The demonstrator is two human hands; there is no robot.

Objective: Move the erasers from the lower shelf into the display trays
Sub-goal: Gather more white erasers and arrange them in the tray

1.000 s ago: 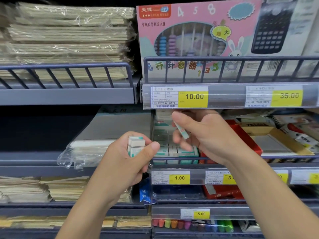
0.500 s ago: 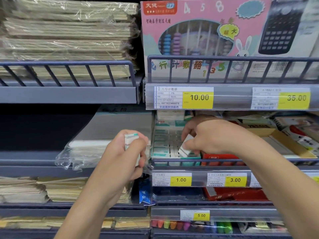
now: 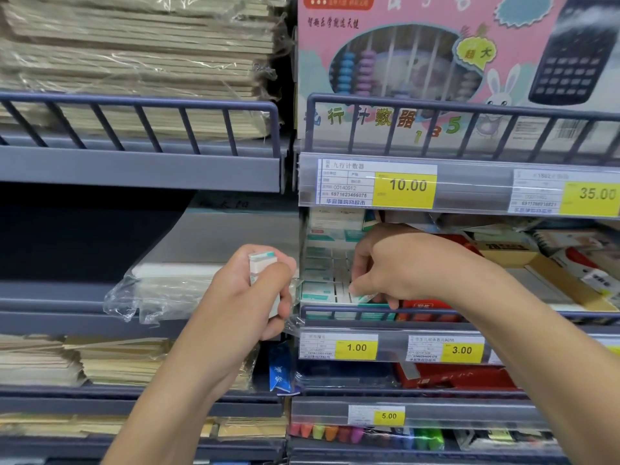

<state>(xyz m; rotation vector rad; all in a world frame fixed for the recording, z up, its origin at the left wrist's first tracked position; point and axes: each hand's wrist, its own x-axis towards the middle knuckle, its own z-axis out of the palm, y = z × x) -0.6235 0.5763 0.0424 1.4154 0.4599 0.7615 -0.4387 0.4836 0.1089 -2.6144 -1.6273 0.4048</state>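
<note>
Erasers point(image 3: 320, 292) in white-and-teal sleeves fill the display tray point(image 3: 349, 315) on the shelf marked 1.00, directly under our right hand point(image 3: 399, 263). We have that hand reaching into the tray, thumb and fingers pinching one eraser point(image 3: 364, 298) that sits tilted at the tray's front row, just behind the shelf rail point(image 3: 436, 313). Our left hand point(image 3: 248, 297) is raised to the left of the tray, fingers curled round a small stack of erasers point(image 3: 261, 266); the top of the stack shows above the thumb. Behind and to the left of this hand lies a plastic-wrapped white pack point(image 3: 174, 280). To the right of our right hand sits a red box point(image 3: 426, 305), touching the tray. Above both hands, a price label point(image 3: 404, 189) reads 10.00.
</note>
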